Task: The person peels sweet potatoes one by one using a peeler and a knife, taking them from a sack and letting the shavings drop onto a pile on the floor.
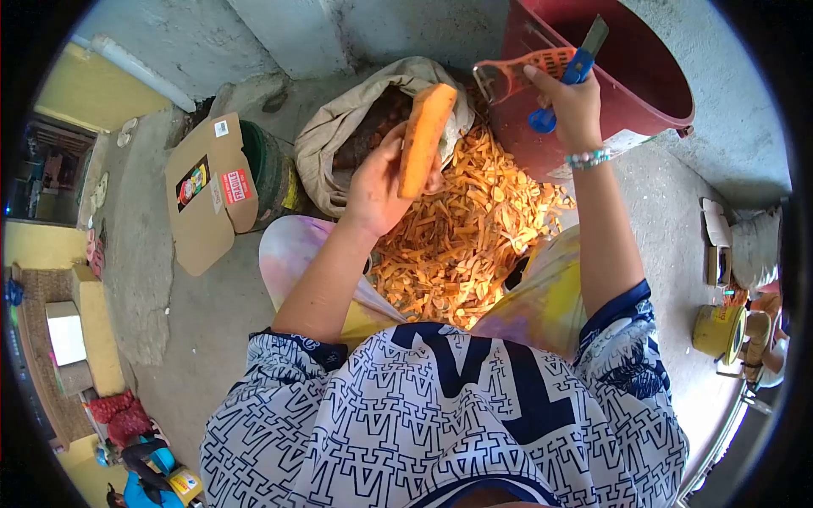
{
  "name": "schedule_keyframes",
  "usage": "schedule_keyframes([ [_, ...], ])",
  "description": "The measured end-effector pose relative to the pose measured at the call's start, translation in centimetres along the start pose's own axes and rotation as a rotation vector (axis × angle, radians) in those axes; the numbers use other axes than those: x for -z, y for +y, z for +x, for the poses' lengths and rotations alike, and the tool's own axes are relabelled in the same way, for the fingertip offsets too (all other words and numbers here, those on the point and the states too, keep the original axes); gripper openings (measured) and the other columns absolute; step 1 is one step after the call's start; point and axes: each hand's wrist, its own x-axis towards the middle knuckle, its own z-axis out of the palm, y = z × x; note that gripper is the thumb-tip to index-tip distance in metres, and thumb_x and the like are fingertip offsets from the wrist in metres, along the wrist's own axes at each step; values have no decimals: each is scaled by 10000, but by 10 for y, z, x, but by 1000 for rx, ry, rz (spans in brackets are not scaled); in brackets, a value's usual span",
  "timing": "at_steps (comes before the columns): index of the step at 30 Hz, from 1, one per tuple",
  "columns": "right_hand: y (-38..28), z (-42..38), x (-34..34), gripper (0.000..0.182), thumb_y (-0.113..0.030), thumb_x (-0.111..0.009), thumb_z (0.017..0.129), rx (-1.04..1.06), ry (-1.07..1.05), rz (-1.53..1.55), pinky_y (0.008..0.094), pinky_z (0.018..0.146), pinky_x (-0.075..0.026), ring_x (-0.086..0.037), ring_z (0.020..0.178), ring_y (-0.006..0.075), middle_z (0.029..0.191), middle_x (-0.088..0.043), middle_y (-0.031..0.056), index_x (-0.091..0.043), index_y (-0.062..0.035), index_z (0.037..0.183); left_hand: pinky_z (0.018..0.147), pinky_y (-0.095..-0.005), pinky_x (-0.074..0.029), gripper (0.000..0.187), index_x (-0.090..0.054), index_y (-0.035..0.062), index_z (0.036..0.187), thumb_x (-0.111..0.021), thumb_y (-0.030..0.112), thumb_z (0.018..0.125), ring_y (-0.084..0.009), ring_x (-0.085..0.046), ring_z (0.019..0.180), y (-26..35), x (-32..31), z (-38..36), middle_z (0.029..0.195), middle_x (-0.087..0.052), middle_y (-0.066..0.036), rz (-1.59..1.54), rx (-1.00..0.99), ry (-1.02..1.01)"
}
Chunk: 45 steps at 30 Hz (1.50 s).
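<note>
A long orange peeled root [425, 135] is gripped in my left hand [378, 184], tilted upward over the sack [326, 127]. My right hand [577, 106] is closed round an orange-red peeler [517, 74] and a blue-handled knife [579, 66], whose blade points up. It is raised in front of the big red tub [624, 102]. Below both hands, between the knees, lies a heap of orange peelings [461, 241]. The open sack holds dark roots that are partly hidden behind my left hand.
A flattened cardboard box [203, 190] leans against a green bucket [275, 169] at the left. Yellow bucket [718, 330] stands at the far right, beside a partly visible person. Another person in blue [152, 483] is at the lower left. A wall [279, 34] runs behind the sack.
</note>
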Motion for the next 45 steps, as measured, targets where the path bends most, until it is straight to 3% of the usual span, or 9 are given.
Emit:
schedule_keyframes([
  [5,-25,-50,-18,260,-40,-753,670,-152,-333,115,207,528,-455,-580,600,79,751,-642,41,-556,-28,840,566,-273,-372,394,-496,68,1103,-395,403,923,-144,-493,679,-7,2,5,869,-560,-91,-164,52,167],
  [15,-32,-78,-39,377,-60,-777,631,-62,-436,4,234,673,-474,-565,723,74,826,-625,22,-569,4,938,805,-322,-438,353,-487,73,1122,-343,342,943,-169,-555,902,-23,-3,13,1016,-566,-60,-71,-35,364],
  [18,-30,-76,-42,374,-76,-784,628,-81,-446,54,238,663,-475,-564,728,70,818,-627,16,-575,-4,929,681,-294,-440,411,-497,48,1126,-300,366,957,-157,-568,792,-19,-22,10,920,-598,-65,-108,-40,413],
  [24,-5,-10,-22,351,-134,-813,604,71,-141,58,266,626,-490,-584,685,98,759,-632,28,-588,-30,852,670,-292,-423,404,-490,36,1124,-341,367,947,-158,-541,758,-15,-26,-2,900,-579,-79,58,49,357],
  [25,11,10,-11,338,-112,-800,623,219,3,-238,244,574,-484,-581,637,94,751,-633,28,-580,-24,864,670,-292,-423,404,-490,36,1124,-341,367,947,-158,-541,758,-14,-24,-4,900,-579,-79,59,48,356],
  [28,14,23,3,308,-84,-781,644,-37,92,-61,219,516,-468,-575,591,77,755,-639,32,-575,-26,865,662,-298,-417,408,-479,36,1127,-374,380,934,-175,-516,758,-9,-16,-6,886,-563,-92,68,72,110],
  [31,-3,-5,-7,285,-69,-775,650,-8,-41,99,203,467,-448,-573,570,57,739,-637,32,-574,-32,848,655,-303,-407,408,-471,40,1130,-381,383,928,-191,-498,768,-8,-8,2,877,-551,-98,-224,127,103],
  [36,-29,-74,-36,373,-28,-775,635,-23,-364,84,232,671,-487,-587,750,74,813,-625,22,-550,-12,931,682,-326,-432,368,-479,73,1142,-359,355,938,-201,-532,818,-13,1,17,965,-568,-96,-293,72,326],
  [45,-28,-74,-41,357,-29,-773,633,-5,-440,59,231,654,-488,-583,723,76,814,-622,17,-557,-11,916,748,-354,-457,353,-467,82,1181,-349,314,943,-188,-563,884,-17,-10,13,1077,-565,-85,-265,-7,382],
])
